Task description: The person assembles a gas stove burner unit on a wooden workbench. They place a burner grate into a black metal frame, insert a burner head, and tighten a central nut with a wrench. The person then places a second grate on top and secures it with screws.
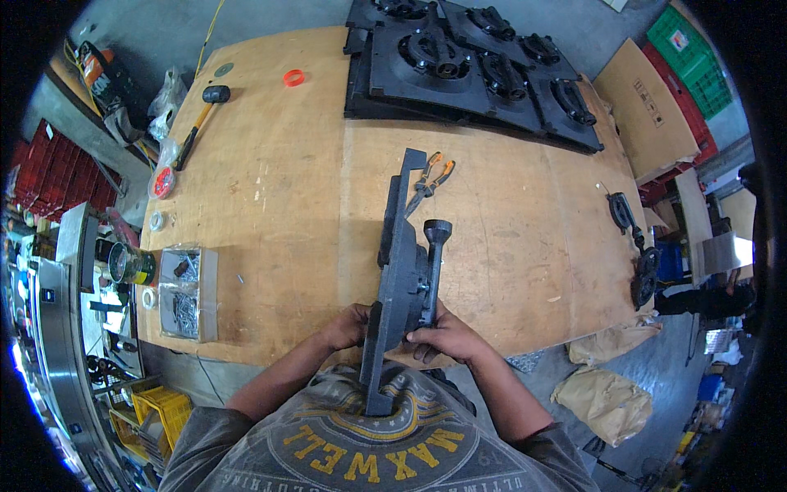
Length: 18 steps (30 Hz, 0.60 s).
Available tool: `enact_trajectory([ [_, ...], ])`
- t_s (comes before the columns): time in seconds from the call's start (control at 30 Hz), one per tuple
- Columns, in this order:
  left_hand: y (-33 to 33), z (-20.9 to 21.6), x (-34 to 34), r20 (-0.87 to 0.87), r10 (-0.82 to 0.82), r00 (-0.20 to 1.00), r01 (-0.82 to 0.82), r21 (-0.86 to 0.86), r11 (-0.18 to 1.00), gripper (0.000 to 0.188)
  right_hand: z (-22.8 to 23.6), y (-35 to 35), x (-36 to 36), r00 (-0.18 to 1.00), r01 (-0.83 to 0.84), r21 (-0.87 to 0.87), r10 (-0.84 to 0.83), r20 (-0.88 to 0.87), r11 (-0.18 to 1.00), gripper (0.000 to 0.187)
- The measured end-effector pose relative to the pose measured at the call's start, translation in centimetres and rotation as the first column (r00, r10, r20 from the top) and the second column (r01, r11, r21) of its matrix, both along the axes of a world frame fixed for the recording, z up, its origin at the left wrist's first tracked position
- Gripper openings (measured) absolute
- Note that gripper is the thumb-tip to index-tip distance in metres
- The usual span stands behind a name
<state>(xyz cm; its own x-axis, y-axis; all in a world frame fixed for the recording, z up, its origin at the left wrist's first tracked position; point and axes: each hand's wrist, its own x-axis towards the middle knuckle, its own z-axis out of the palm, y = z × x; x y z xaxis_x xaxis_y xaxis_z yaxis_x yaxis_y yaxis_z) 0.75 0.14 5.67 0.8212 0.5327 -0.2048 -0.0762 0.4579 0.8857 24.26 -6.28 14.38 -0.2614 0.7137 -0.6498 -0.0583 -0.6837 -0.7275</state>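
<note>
Grey T-shirt fabric printed with yellow lettering (pixel 373 459) spreads across six o'clock as its wearer steadies a black, flat-sided panel (pixel 385 303), tilted up nearly edge-on to the camera, over the near edge of a broad plywood table (pixel 279 180). Its lower end is against or very near the shirt, its upper end toward twelve. The wearer's left hand (pixel 351 326) grasps the panel from its nine o'clock side, fingers partly hidden behind it. The right hand (pixel 447 334) is curled at the three o'clock side, around the lower part of a long black handle-like fitting with a flared end (pixel 436 262), which stands out from the panel's face; its exact contact is hard to tell.

Just beyond, toward one o'clock, lie pliers with orange-and-black handles (pixel 426 184). Farther out between twelve and one, overlapping black panels with round mounts and fittings (pixel 402 94) cover the table's far side. An orange plastic ring (pixel 293 77) lies at eleven, a black-headed mallet with an orange-and-black handle (pixel 197 135) at ten, and an open cardboard box of metal fasteners (pixel 210 295) at nine. Near three rests a linked black part with rounded ends (pixel 646 275). Off the table, a yellow plastic crate (pixel 168 403) stands at eight, crumpled brown paper packaging (pixel 602 402) at four.
</note>
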Motion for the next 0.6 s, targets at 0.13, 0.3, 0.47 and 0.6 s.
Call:
enact_trajectory([
  [0.13,0.1,-1.0,-0.5,-0.063,-0.027,0.998,0.028,0.021,0.999,0.022,-0.5,-0.4,-0.5,0.997,0.065,0.024,-0.064,-0.03,0.998,0.08],
  [0.3,0.1,0.0,-0.2,0.029,-0.001,1.0,-0.001,0.052,0.999,0.021,-0.2,0.3,-0.1,0.998,0.009,-0.025,-0.011,-0.063,1.0,0.085],
  [0.47,0.1,0.9,-0.2,0.076,0.013,0.997,-0.012,-0.012,1.0,0.025,0.0,0.3,-0.3,0.999,-0.023,-0.018,0.023,0.043,1.0,0.096],
  [0.6,0.2,0.5,-0.4,0.041,0.0,0.999,0.0,-0.012,1.0,0.027,-0.1,0.2,-0.7,0.999,0.044,0.05,-0.043,-0.007,0.998,0.092],
])
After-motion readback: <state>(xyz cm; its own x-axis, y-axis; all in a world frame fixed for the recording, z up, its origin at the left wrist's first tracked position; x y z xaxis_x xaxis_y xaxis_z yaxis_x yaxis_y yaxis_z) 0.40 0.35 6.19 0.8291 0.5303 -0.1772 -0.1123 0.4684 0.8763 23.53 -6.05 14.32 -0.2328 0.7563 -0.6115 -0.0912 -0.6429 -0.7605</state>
